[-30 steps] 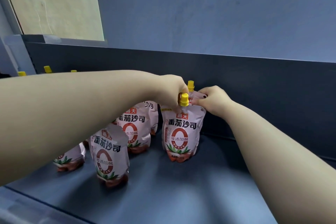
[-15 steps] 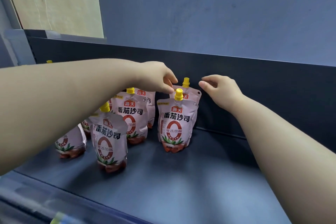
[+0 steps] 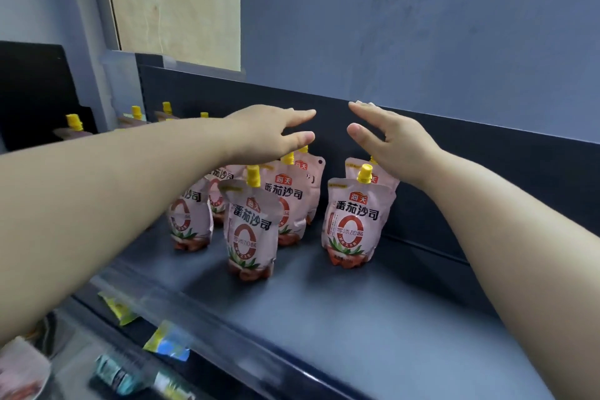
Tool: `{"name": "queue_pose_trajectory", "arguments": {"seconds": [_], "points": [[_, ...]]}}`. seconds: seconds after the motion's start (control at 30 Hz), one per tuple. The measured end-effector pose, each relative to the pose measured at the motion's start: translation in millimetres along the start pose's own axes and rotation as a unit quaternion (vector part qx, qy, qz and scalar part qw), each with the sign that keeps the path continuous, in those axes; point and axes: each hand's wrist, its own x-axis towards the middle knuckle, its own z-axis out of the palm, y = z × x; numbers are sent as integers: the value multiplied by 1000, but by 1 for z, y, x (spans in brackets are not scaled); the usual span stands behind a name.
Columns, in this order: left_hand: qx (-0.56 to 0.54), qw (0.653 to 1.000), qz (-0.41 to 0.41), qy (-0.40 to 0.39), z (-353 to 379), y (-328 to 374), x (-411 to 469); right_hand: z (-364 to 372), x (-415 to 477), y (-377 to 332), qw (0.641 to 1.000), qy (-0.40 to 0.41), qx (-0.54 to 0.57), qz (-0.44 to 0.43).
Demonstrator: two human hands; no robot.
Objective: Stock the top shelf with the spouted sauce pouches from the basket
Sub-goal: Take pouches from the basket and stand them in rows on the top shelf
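Both hands hover apart, fingers straight, holding nothing: left hand and right hand above the pink spouted pouches (yellow caps up) standing upright on the dark shelf.

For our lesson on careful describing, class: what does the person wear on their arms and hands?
Nothing that shows. The left forearm and right forearm are bare to the picture's edge: no sleeves, watch or bracelet. The left hand and right hand have no gloves, and no rings on the fingers in view. The thumbnails look short and unpainted.
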Motion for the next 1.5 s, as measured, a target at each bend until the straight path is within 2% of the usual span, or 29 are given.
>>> {"name": "queue_pose_trajectory", "arguments": {"seconds": [0.2,0.37,0.6,0.7,0.8,1.0,1.3,1.5], "points": [[24,999,-12,40,-36,-58,-65,20,1,-100,997,-13,-28,-65],[68,996,-3,51,-62,-117,-145,67,-2,-205,992,-26,-11,-124],[91,994,-65,7,-56,-211,-272,169,-32,-322,980,-105,39,-167],[58,991,-117,-14,-33,-246,-318,215,-49,-350,971,-158,51,-175],[4,985,-167,-41,-4,-271,-359,258,-67,-369,959,-221,54,-170],[-16,969,-233,-81,45,-299,-413,329,-96,-384,934,-312,60,-166],[-59,941,-304,-135,122,-329,-439,413,-132,-370,913,-370,131,-109],[-75,923,-348,-150,170,-335,-446,452,-150,-350,890,-425,136,-94]]}}
